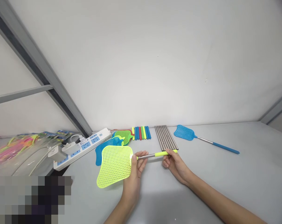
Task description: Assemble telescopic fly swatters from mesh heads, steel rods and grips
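A yellow fly swatter (115, 166) with a perforated head, a metal rod and a yellow grip is held above the table, its head to the left. My left hand (135, 171) is closed around the neck where head and rod meet, thumb on top. Farther along, my right hand (175, 165) pinches the yellow grip near its end. Just beyond my right hand lies a row of metal rods (165, 138). Behind my left hand are several coloured grips (141, 133) side by side, and overlapping swatter heads in blue (105, 147) and green (123, 137).
A blue fly swatter (185, 133) with rod and grip lies at the right on the grey table (213, 180). On the left runs a white power strip (85, 149) with plugs and cables, beside plastic bags (19, 149) of colourful items. A white wall (159, 68) rises behind.
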Available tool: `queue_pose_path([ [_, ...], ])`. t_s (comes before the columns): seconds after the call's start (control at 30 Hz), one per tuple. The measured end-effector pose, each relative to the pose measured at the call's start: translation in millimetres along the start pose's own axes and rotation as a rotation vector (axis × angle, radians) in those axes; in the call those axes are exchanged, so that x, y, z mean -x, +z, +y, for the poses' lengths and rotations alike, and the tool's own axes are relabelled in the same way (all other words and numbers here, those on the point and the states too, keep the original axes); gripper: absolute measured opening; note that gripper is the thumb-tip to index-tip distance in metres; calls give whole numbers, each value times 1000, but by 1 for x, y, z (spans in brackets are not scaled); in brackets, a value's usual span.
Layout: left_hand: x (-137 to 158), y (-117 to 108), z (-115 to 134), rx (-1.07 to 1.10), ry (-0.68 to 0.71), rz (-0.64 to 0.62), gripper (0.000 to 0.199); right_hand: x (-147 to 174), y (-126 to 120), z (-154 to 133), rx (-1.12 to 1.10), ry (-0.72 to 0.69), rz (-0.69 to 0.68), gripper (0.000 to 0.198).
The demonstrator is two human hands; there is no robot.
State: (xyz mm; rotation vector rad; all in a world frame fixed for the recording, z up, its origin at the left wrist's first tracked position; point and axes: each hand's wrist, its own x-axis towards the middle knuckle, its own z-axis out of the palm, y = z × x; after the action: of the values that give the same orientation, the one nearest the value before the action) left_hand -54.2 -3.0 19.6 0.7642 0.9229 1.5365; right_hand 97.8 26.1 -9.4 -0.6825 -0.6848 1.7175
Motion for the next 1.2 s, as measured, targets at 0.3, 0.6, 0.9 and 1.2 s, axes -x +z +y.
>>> queue_pose_path([
  [0.3,1,0,1,7,-11,-19,28,2,2,-3,60,10,-36,34],
  [0.6,1,-1,1,26,-8,-51,29,2,2,-3,56,8,-35,33],
  [0.9,2,1,0,25,-19,-40,29,3,1,-2,69,12,-30,36],
  [1.2,0,0,0,38,-33,-38,31,3,1,-2,96,9,-32,36],
])
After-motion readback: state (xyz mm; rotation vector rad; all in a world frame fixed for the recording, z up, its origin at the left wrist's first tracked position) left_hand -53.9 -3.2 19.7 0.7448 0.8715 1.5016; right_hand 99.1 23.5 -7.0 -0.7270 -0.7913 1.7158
